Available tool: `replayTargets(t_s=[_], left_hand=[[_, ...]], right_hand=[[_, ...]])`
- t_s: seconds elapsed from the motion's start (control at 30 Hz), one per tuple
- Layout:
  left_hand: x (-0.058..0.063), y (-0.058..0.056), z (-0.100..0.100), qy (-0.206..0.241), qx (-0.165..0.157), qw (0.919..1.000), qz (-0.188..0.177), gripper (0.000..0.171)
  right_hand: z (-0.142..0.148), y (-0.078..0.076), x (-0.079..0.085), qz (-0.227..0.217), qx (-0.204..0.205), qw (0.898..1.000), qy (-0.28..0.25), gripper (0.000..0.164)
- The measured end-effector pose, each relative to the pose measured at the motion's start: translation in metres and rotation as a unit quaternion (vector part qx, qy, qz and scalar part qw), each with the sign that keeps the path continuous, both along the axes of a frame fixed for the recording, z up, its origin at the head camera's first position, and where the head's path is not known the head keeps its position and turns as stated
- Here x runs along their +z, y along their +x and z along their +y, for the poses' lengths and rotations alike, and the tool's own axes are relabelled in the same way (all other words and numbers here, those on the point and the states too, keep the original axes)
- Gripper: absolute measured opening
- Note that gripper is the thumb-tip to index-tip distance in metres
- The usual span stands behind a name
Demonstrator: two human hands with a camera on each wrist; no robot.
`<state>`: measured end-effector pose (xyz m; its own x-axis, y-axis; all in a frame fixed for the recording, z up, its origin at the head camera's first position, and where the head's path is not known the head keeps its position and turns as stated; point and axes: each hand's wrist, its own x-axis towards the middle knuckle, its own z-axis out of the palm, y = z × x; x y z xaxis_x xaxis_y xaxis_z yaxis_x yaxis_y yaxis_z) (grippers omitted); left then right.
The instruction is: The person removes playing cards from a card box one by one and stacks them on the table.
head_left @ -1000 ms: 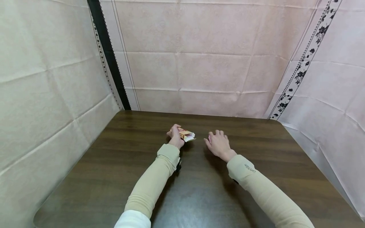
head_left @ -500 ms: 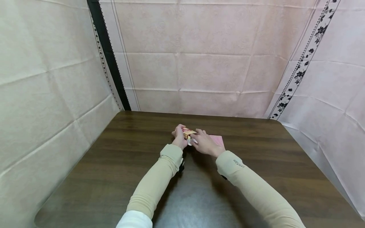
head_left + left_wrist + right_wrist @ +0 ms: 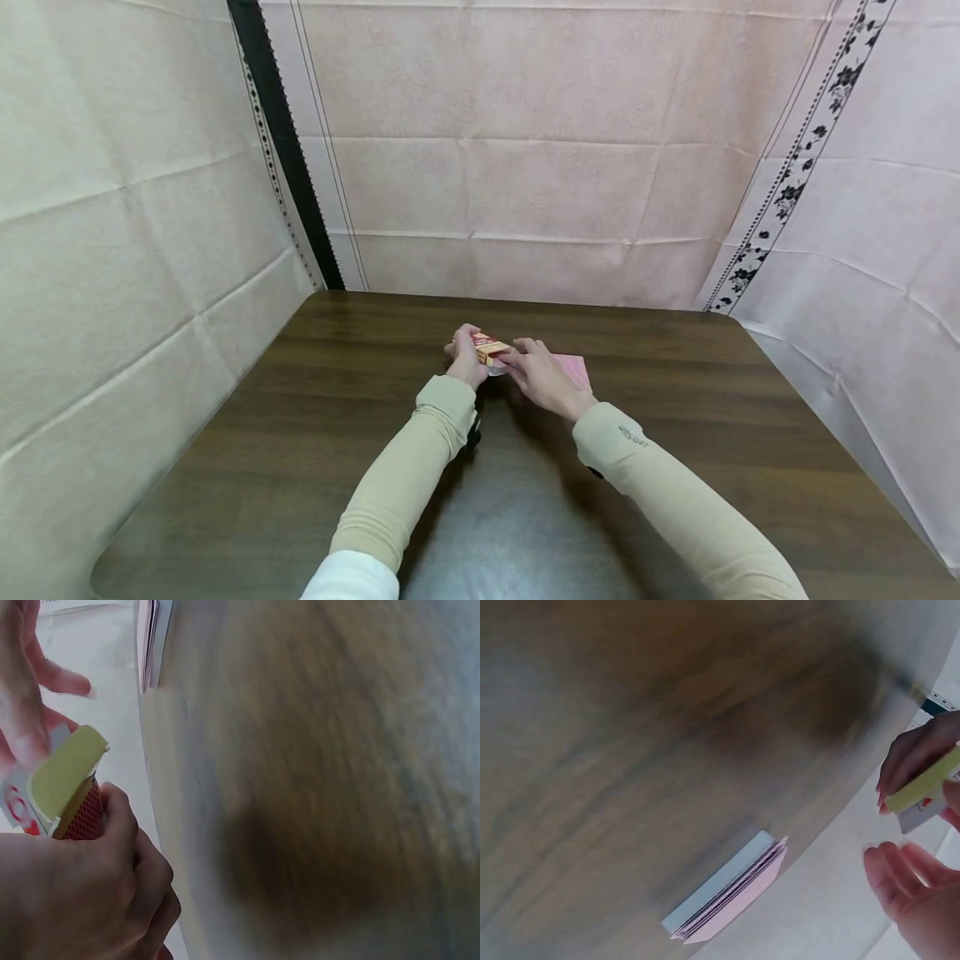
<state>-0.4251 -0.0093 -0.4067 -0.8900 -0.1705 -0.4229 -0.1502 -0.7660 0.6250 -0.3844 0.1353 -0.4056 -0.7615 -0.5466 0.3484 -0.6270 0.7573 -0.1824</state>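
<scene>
My left hand (image 3: 465, 360) grips a red and yellow playing-card box (image 3: 491, 345) above the table, its opening turned to the right. In the left wrist view the box flap (image 3: 69, 772) stands out from the opening. A playing card (image 3: 15, 801) with a red number pokes out there. My right hand (image 3: 545, 379) is at the opening, pinching the card's edge between thumb and finger, its other fingers (image 3: 889, 874) spread away. Just right of that hand, a stack of pink-backed playing cards (image 3: 576, 370) lies on the table, its layered edges (image 3: 731, 892) showing in the right wrist view.
The brown wooden table (image 3: 300, 450) has rounded far corners. Pale cloth hangings (image 3: 562, 183) rise behind it and on both sides, with a dark strip (image 3: 288, 142) at the back left.
My right hand has moved left from the pink-backed stack to the box's opening, leaving the stack on the table. In the last half second the box and both hands shifted only slightly.
</scene>
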Motion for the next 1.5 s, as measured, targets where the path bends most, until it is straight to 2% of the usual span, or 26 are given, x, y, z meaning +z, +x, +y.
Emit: replayTargets(t_s=[0.23, 0.37, 0.47, 0.57, 0.73, 0.87, 1.0, 1.1, 1.2, 1.33, 1.5], left_hand=[[0.002, -0.002, -0.002, -0.003, 0.030, 0.9995, -0.004, 0.066], [0.001, -0.002, 0.003, 0.000, 0.035, 0.9994, -0.006, 0.068], [0.001, -0.003, 0.005, 0.001, 0.034, 0.9994, -0.005, 0.067], [0.000, -0.003, 0.004, 0.002, 0.039, 0.9992, -0.004, 0.065], [-0.001, -0.002, -0.003, 0.006, 0.059, 0.9982, -0.007, 0.069], [-0.001, -0.002, -0.006, 0.012, 0.065, 0.9977, -0.011, 0.076], [-0.001, 0.000, -0.007, 0.008, 0.071, 0.9973, -0.016, 0.080], [0.000, 0.000, -0.007, 0.006, 0.071, 0.9974, -0.016, 0.081], [-0.001, -0.001, -0.007, 0.002, 0.067, 0.9976, -0.018, 0.080], [-0.003, -0.002, -0.007, -0.004, 0.063, 0.9978, -0.020, 0.081], [-0.005, -0.002, -0.006, -0.007, 0.057, 0.9982, -0.020, 0.088]], right_hand=[[0.004, 0.004, 0.001, -0.041, -0.010, 0.996, -0.080, 0.033], [0.002, 0.004, 0.002, -0.065, -0.030, 0.993, -0.098, 0.040], [0.000, 0.005, 0.004, -0.073, -0.044, 0.992, -0.090, 0.039], [-0.001, 0.006, 0.008, -0.085, -0.053, 0.993, -0.061, 0.039], [0.004, 0.008, 0.016, -0.136, -0.052, 0.989, -0.018, 0.045], [0.013, 0.008, 0.018, -0.182, -0.041, 0.982, -0.036, 0.048], [0.024, 0.007, 0.018, -0.180, -0.039, 0.981, -0.056, 0.049], [0.032, 0.007, 0.018, -0.149, -0.074, 0.984, -0.060, 0.049], [0.040, 0.005, 0.017, -0.109, -0.141, 0.982, -0.057, 0.048], [0.049, 0.003, 0.011, -0.087, -0.232, 0.968, -0.045, 0.048], [0.056, 0.001, 0.001, -0.099, -0.286, 0.952, -0.036, 0.058]])
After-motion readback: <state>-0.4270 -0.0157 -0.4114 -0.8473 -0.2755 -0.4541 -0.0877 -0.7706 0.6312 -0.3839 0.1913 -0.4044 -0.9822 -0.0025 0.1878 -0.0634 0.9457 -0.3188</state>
